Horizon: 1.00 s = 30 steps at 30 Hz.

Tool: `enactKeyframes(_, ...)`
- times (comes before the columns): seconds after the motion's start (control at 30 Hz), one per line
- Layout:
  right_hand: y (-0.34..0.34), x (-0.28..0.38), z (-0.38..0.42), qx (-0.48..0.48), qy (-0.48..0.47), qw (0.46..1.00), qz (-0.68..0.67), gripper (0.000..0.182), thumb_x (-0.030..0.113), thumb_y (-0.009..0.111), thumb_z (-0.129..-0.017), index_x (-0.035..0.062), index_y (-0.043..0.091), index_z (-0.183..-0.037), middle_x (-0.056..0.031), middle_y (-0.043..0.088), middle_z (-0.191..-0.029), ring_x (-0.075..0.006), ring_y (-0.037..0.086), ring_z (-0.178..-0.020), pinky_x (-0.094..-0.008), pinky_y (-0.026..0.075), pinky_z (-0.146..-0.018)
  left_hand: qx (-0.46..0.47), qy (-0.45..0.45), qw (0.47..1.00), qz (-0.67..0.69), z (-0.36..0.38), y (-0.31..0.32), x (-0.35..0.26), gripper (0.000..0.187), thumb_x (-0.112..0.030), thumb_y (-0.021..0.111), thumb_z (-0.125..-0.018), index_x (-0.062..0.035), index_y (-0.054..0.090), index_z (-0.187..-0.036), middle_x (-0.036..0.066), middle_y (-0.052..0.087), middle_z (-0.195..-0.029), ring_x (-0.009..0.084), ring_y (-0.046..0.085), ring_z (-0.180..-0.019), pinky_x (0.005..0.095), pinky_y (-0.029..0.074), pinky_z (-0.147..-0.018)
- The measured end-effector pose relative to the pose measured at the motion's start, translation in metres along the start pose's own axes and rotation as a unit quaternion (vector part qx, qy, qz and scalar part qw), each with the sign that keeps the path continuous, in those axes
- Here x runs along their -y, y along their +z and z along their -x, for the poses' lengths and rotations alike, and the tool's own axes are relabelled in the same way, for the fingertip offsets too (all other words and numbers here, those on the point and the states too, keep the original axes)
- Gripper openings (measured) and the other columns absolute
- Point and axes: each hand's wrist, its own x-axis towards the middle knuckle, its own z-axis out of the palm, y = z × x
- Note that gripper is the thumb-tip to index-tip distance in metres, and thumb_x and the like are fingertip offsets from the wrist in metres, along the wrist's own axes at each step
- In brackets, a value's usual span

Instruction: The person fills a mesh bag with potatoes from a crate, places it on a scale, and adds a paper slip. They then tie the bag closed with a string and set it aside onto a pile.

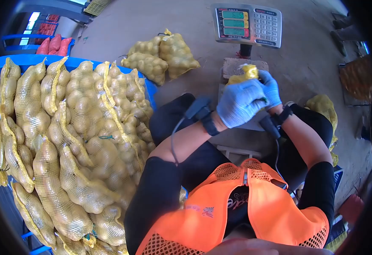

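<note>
Both forearms are reaching inward and up, meeting at one o'clock; the left hand [240,103] is crossing in front of the right hand [271,88], and both are wearing pale blue gloves. The left fingers are curling narrow, with a bit of green strand [264,99] showing at them; whether they are gripping it I cannot tell. The right fingers are bending beside the gathered yellow neck of a mesh bag [249,71], their grip partly hidden. That bag is sitting at one o'clock, mostly behind the gloves.

Beyond it, a scale display [248,24] is showing three rows of green digits, too blurred to read surely, beside a keypad. The orange vest [271,204] is carrying a small dark logo, and white lettering is showing partly on the black shirt [237,206].

At nine o'clock, a blue-rimmed bin [77,63] is holding many netted bags [81,182] of round, pale yellow produce. Three similar bags [175,55] are resting on the floor at eleven o'clock; red sacks [55,44] are lying at ten.
</note>
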Motion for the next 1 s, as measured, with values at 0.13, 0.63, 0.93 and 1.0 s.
enactKeyframes(0.13,0.013,0.019,-0.004,0.07,-0.01,0.998,0.004,0.026,0.009,0.058,-0.085,-0.0022,0.055,-0.108,-0.0059,0.061,-0.096,-0.01,0.057,-0.086,-0.0247,0.047,-0.076,-0.153,-0.209,0.959,0.117,0.039,0.001,0.044,0.025,-0.012,0.066,-0.081,-0.0088,0.057,-0.103,0.004,0.063,-0.087,0.0175,0.063,-0.076,0.0279,0.05,-0.065)
enactKeyframes(0.63,0.134,0.173,0.061,0.215,-0.251,0.944,0.006,0.04,0.027,0.069,-0.074,0.0112,0.058,-0.109,-0.0155,0.063,-0.095,-0.0284,0.061,-0.092,-0.0378,0.048,-0.078,-0.334,-0.403,0.553,0.648,0.153,-0.041,0.109,0.05,-0.037,0.041,-0.095,-0.0047,0.036,-0.132,0.012,0.04,-0.134,0.0235,0.041,-0.121,0.038,0.035,-0.103)
enactKeyframes(0.93,0.045,0.197,0.093,0.138,-0.258,0.956,0.013,0.056,0.024,0.072,-0.071,0.0022,0.049,-0.118,-0.0106,0.058,-0.097,-0.0223,0.06,-0.085,-0.0327,0.049,-0.075,-0.53,-0.335,0.603,0.494,0.019,-0.164,0.056,0.052,-0.035,0.049,-0.091,-0.0019,0.039,-0.131,0.013,0.044,-0.131,0.0258,0.045,-0.117,0.04,0.039,-0.099)
enactKeyframes(1.0,-0.015,0.179,0.094,-0.004,-0.295,0.954,0.052,0.051,0.02,0.073,-0.072,0.0032,0.051,-0.115,-0.011,0.057,-0.1,-0.0199,0.058,-0.09,-0.0313,0.049,-0.077,-0.476,-0.382,0.628,0.483,0.018,-0.165,0.066,0.054,-0.037,0.051,-0.09,-0.0015,0.043,-0.129,0.012,0.047,-0.129,0.027,0.048,-0.115,0.0397,0.042,-0.094)
